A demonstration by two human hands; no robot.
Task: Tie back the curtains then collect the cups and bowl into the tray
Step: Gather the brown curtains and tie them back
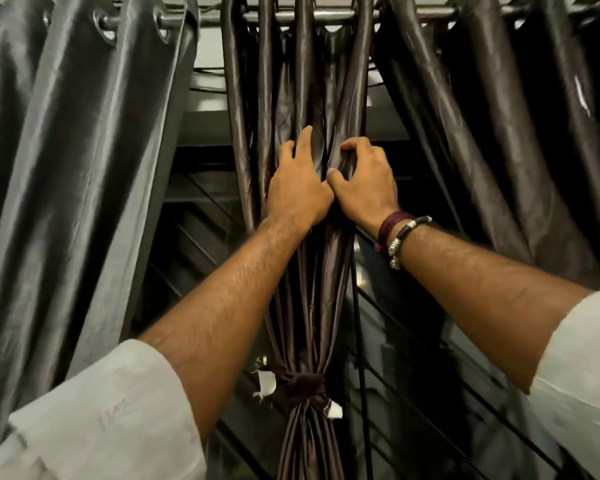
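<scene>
Middle curtain [305, 98] hangs center frame, bunched & knotted w/ a tie [303, 384] lower center. Left hand [297, 188] rests flat on the folds, fingers spread. Right hand [362, 180] just beside it, pinching a fold. Rod [437, 12] runs along top.

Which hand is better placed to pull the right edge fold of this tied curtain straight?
Right hand: its thumb and fingers already pinch that fold of the middle curtain; the left hand lies flatter, further left.

Tied curtain [309, 306] between hanging curtains [66, 168]
</scene>
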